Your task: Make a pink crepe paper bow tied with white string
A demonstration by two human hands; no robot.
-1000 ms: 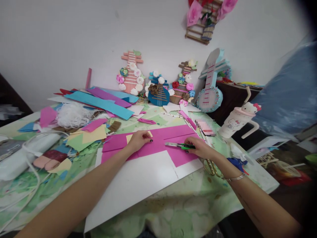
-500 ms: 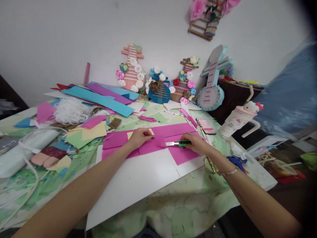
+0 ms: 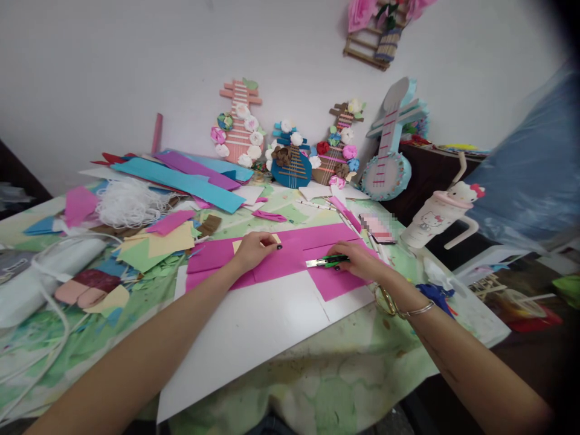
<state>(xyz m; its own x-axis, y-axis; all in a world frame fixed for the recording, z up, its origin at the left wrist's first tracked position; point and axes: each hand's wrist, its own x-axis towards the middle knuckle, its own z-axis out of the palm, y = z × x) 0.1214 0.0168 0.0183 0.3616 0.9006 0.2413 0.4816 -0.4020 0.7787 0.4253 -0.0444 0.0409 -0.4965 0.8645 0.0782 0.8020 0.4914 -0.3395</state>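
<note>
A magenta paper sheet (image 3: 290,260) lies across a large white board (image 3: 254,332) on the table. My left hand (image 3: 254,249) presses down on the sheet with curled fingers, next to a small yellow paper piece (image 3: 237,245) under it. My right hand (image 3: 356,260) grips a green utility knife (image 3: 324,261) whose blade lies on the magenta sheet, pointing left toward my left hand.
Gold scissors (image 3: 385,301) and a blue tool (image 3: 435,296) lie by my right wrist. A white cartoon-cat cup (image 3: 430,220) stands at the right. Paper guitar models (image 3: 290,160) lean on the wall. Coloured paper scraps (image 3: 154,241), blue and purple strips (image 3: 181,181) and white cord (image 3: 127,202) fill the left.
My right hand has slid the knife a little to the left along the magenta sheet. My left hand has stayed pressed on the sheet.
</note>
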